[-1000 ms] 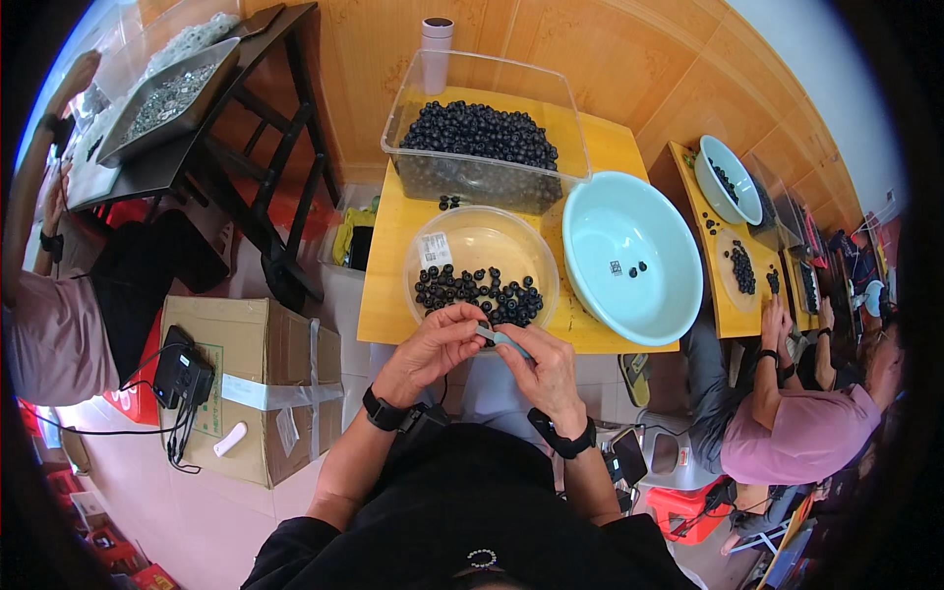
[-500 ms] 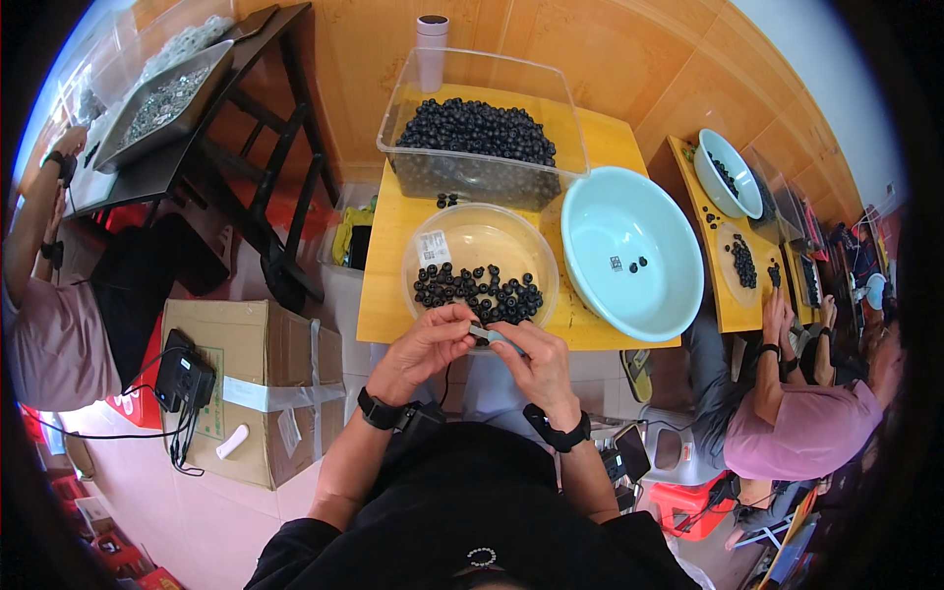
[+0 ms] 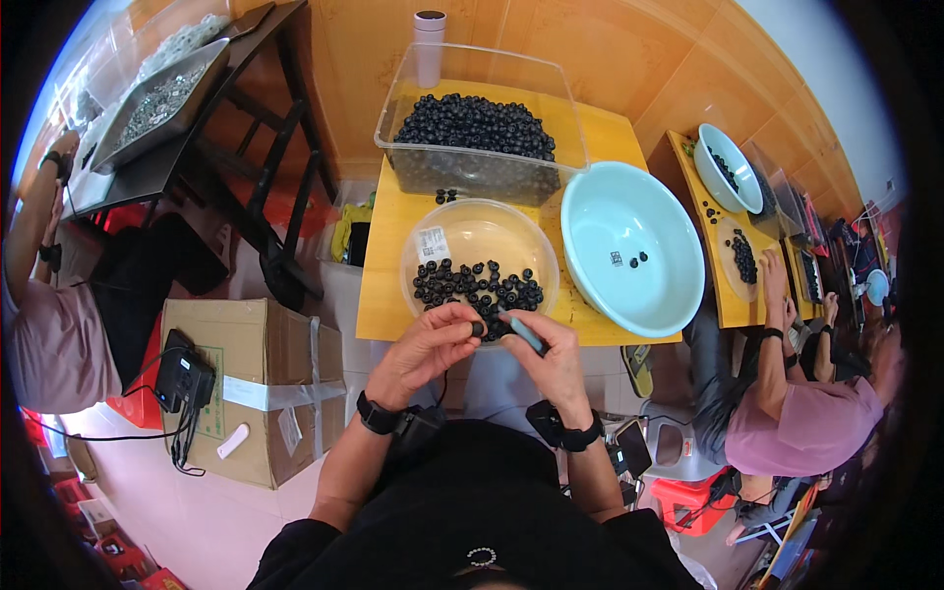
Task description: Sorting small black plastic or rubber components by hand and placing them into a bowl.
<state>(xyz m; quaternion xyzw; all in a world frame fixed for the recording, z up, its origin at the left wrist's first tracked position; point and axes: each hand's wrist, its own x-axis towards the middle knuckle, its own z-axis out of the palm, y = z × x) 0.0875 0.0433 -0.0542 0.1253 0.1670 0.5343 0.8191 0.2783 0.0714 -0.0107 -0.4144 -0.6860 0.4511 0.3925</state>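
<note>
Counter [image 3: 373, 305], yellow: bearing the four vessels and loose stock entered below, a pink bottle [image 3: 429, 49] standing at its far side behind the bin. Left hand [image 3: 423, 352], black band at the wrist: its grip is pinching a single dark round piece [image 3: 478, 328] between thumb and finger, above the near rim of the tray. Right hand [image 3: 553, 366], likewise banded: its grip is pinching a slim grey-blue tool [image 3: 528, 334], the tip pointing toward the far left and lying near the held piece, a gap showing between them. Round tray [image 3: 492, 228], clear, with a white label [image 3: 432, 242]: sitting at the near edge and holding many dark round pieces [image 3: 472, 287], which are massing in its near half. Rectangular bin [image 3: 580, 147], clear: standing behind the tray and containing a heap [image 3: 482, 128] of similar pieces. Small cluster [image 3: 445, 196] of the same: lying between bin and tray. Basin [image 3: 624, 216], pale blue: resting right of the tray, two dark pieces [image 3: 634, 263] lying on its bottom. Cardboard box [image 3: 241, 344], taped: standing on the floor at left, a black device [image 3: 184, 372] resting against it.
</note>
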